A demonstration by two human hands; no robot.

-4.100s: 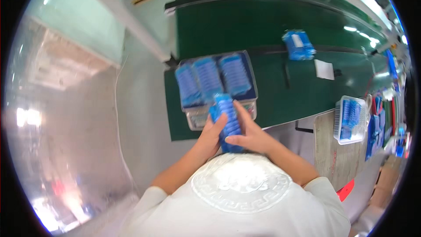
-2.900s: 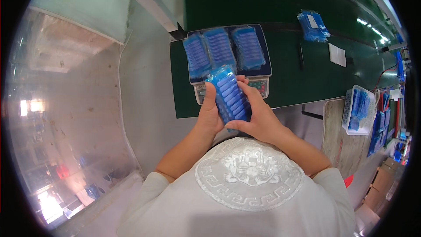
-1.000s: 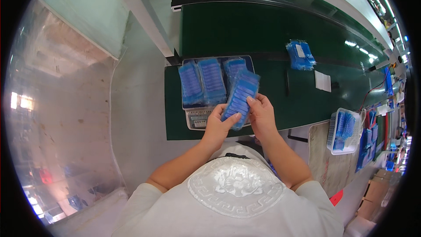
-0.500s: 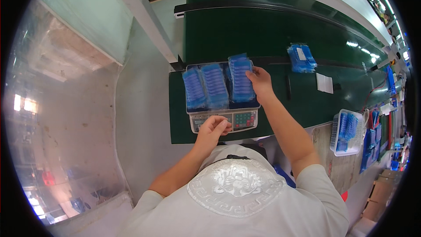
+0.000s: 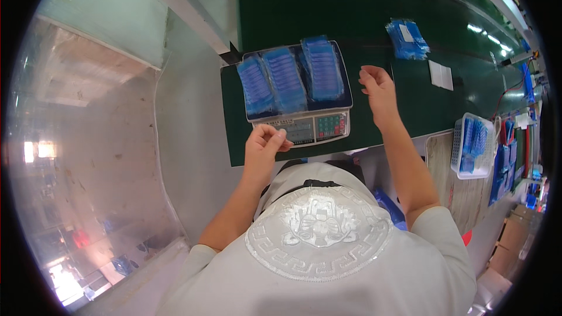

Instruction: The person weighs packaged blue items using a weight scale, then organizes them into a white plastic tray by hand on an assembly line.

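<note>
Three stacks of blue plastic packets, the left stack (image 5: 256,85), the middle stack (image 5: 285,79) and the right stack (image 5: 323,70), lie side by side on the dark pan of a weighing scale (image 5: 332,127). My left hand (image 5: 264,147) is at the scale's front left, over its display panel, with fingers curled in and nothing visible in them. To the right of the scale, my right hand (image 5: 379,90) hovers over the green table (image 5: 421,105). It holds nothing; its fingers are bent and thumb and forefinger stand apart.
Farther right on the table lie another pile of blue packets (image 5: 408,44) and a folded white paper (image 5: 441,75). A white basket (image 5: 481,164) with blue packets stands at the right on a wood-patterned surface (image 5: 442,167). A grey post (image 5: 187,14) rises at the table's left.
My right hand has let go of the right stack and moved off to the right. The left hand keeps its curled pose near the scale's front. The view has shifted.
</note>
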